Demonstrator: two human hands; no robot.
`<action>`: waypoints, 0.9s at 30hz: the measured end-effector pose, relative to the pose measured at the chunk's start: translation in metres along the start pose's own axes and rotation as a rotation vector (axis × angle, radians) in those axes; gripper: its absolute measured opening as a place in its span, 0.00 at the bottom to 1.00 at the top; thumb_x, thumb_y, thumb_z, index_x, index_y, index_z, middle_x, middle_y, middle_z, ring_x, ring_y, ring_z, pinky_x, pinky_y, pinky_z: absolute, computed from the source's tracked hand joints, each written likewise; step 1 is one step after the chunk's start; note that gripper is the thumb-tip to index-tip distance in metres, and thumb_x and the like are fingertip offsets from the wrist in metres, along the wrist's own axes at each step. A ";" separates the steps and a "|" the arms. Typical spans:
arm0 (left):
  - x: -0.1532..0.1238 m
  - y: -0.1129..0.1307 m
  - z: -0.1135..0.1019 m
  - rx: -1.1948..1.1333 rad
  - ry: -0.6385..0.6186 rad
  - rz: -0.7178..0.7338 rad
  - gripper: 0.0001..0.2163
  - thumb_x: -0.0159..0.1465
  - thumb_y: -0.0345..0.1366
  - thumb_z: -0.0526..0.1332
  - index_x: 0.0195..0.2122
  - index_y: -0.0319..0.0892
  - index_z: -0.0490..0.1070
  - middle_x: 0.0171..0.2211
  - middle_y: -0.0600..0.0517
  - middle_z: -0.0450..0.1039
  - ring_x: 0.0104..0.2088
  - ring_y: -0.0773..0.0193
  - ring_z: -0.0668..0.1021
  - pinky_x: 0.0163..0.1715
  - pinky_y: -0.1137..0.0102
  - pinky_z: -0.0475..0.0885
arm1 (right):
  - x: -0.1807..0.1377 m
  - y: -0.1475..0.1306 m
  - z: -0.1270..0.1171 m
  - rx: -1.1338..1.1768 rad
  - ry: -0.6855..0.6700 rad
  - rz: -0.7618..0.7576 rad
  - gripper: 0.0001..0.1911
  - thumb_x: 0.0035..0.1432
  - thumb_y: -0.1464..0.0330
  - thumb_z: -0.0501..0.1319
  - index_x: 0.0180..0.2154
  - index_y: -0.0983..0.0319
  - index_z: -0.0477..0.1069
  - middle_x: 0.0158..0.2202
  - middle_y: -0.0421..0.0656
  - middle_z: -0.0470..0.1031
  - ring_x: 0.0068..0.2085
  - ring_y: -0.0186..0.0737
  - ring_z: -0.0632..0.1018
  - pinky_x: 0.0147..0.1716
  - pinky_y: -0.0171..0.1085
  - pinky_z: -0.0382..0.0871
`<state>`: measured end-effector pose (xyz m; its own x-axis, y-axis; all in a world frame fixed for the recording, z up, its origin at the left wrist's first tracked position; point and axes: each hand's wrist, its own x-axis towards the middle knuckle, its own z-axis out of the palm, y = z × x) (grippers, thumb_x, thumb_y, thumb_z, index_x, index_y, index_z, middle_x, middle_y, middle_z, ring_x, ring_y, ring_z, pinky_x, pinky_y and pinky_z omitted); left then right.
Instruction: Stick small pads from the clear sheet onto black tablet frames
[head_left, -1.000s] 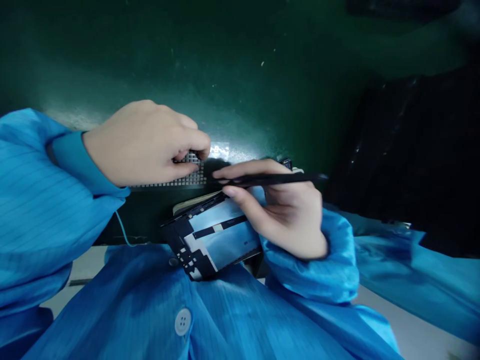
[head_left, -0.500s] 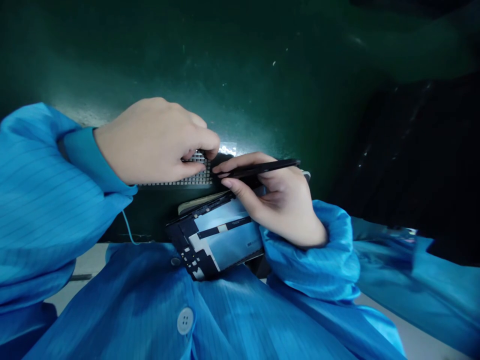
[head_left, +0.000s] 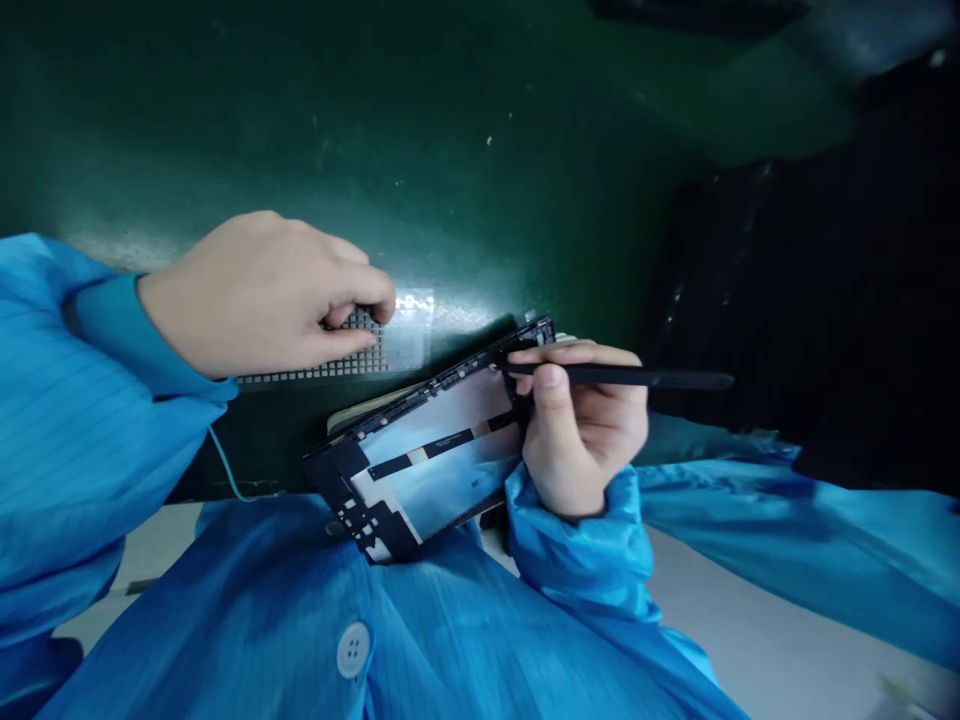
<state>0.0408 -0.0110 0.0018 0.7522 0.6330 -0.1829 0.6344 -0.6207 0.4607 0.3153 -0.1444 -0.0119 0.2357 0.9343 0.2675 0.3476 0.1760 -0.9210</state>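
My left hand [head_left: 274, 295] is closed, thumb and forefinger pinching at a clear-backed sheet of small grey squares [head_left: 330, 364]. Its knuckles hide much of the sheet. Between the thumb and fingers of my right hand [head_left: 589, 420] is a pair of black tweezers [head_left: 652, 377], their tips pointing left at the upper right part of an opened phone [head_left: 442, 490]. Whether the tips touch the phone I cannot tell. The phone lies slanted in front of my body, with a silvery-blue inner face, a dark strip across it and a black frame.
A pale flat piece [head_left: 375, 403] shows beneath the phone's far edge. Green table surface [head_left: 420, 130] extends beyond my hands, with small white specks on it. At the right is a large dark shape [head_left: 810, 320]; blue cloth [head_left: 750, 540] lies below it.
My right hand has moved from beside the sheet of squares over to the phone's right part, tweezers in hand. The clear end of the sheet is now uncovered. The view has shifted slightly.
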 end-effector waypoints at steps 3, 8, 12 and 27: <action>-0.002 0.000 -0.001 -0.030 0.027 0.011 0.22 0.77 0.50 0.53 0.45 0.46 0.86 0.32 0.56 0.74 0.32 0.67 0.74 0.50 0.64 0.70 | -0.002 0.004 0.001 -0.076 -0.060 -0.054 0.04 0.76 0.67 0.69 0.50 0.54 0.80 0.43 0.42 0.85 0.46 0.45 0.88 0.50 0.49 0.85; -0.001 0.004 -0.005 -0.075 -0.015 -0.053 0.22 0.75 0.51 0.54 0.44 0.46 0.86 0.32 0.54 0.75 0.36 0.62 0.78 0.54 0.60 0.71 | -0.002 0.000 0.004 -0.070 -0.086 -0.009 0.06 0.76 0.69 0.67 0.51 0.53 0.78 0.45 0.43 0.84 0.48 0.46 0.88 0.51 0.50 0.85; -0.001 0.006 -0.005 -0.090 -0.040 -0.087 0.20 0.73 0.50 0.56 0.44 0.46 0.85 0.34 0.52 0.78 0.41 0.57 0.82 0.53 0.63 0.71 | -0.004 -0.001 0.003 -0.071 -0.096 0.005 0.06 0.77 0.69 0.67 0.52 0.52 0.79 0.46 0.43 0.84 0.49 0.47 0.89 0.52 0.50 0.87; 0.000 0.011 -0.010 0.041 -0.123 -0.109 0.14 0.73 0.42 0.59 0.46 0.46 0.85 0.36 0.54 0.80 0.43 0.58 0.83 0.52 0.67 0.73 | 0.053 -0.028 0.020 -0.158 -0.738 -0.040 0.06 0.75 0.69 0.71 0.51 0.57 0.84 0.51 0.43 0.91 0.52 0.45 0.91 0.56 0.45 0.88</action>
<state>0.0466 -0.0131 0.0156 0.6930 0.6377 -0.3362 0.7184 -0.5714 0.3968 0.2995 -0.0936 0.0228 -0.4297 0.9029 -0.0105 0.4824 0.2197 -0.8480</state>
